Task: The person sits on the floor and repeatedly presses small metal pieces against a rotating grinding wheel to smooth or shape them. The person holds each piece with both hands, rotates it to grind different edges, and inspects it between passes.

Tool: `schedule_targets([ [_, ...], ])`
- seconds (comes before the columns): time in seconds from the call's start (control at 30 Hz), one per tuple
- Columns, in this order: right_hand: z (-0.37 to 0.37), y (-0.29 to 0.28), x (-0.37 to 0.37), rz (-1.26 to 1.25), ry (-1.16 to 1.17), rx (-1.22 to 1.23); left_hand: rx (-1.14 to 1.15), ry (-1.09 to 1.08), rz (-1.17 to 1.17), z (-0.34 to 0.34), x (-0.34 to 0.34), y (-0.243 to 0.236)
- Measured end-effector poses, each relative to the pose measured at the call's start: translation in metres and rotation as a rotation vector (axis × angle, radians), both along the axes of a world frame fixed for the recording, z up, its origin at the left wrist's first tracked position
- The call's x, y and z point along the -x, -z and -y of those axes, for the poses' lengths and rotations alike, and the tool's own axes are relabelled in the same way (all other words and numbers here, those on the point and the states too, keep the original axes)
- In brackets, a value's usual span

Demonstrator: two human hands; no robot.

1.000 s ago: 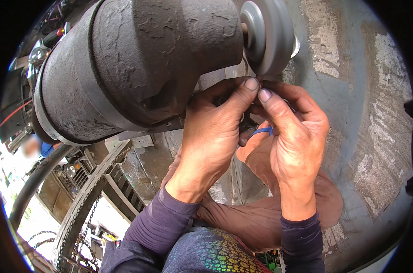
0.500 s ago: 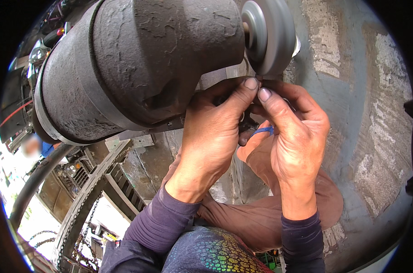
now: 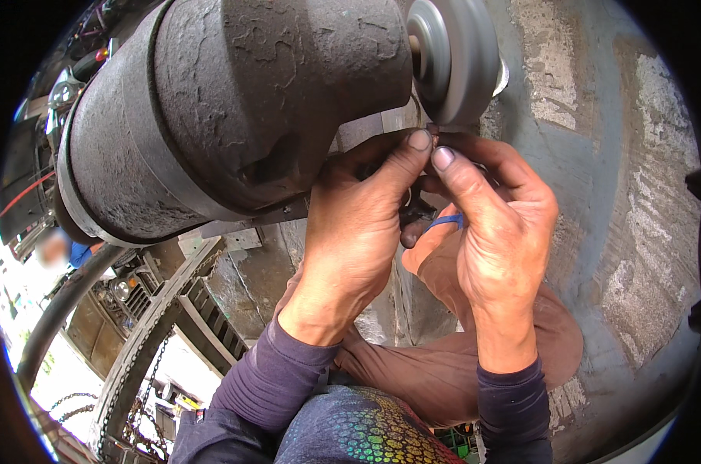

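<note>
A large dark bench grinder (image 3: 234, 100) with a flaking housing fills the upper left. From its right end a shaft carries a grey grinding wheel (image 3: 465, 66), whose face looks smeared as if spinning. Just under the wheel's lower edge, my left hand (image 3: 358, 224) and my right hand (image 3: 505, 224) meet, thumbs almost side by side. Both are closed in a pinch on a small dark metal piece (image 3: 433, 138). Most of that piece is hidden by the fingertips, and I cannot tell whether it touches the wheel.
Below the hands are my bent leg in brown trousers (image 3: 412, 371) and a foot with a blue strap (image 3: 445, 222). At lower left stand a curved frame (image 3: 146, 332), a hanging chain (image 3: 146, 387) and a dark pipe (image 3: 64, 309). A stained grey floor (image 3: 559, 178) lies to the right.
Both hands have shifted slightly left, with the small metal piece still between the fingertips. A little more of the piece shows below the wheel. The grinder stays in place.
</note>
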State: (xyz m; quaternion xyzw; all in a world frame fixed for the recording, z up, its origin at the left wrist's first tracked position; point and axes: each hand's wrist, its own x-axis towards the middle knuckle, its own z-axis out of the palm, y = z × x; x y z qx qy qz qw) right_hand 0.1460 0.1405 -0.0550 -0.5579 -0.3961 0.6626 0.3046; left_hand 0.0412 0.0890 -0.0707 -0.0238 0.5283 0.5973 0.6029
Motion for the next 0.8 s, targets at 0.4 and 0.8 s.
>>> schedule_targets([
  [0.4, 0.0000, -0.0012, 0.0001, 0.022, -0.008, -0.009, 0.030, 0.010, 0.033, 0.0017, 0.0012, -0.0009],
  [0.8, -0.0008, -0.0004, 0.0001, 0.017, -0.016, -0.034, 0.044, 0.037, -0.006, 0.0009, -0.0003, 0.0003],
])
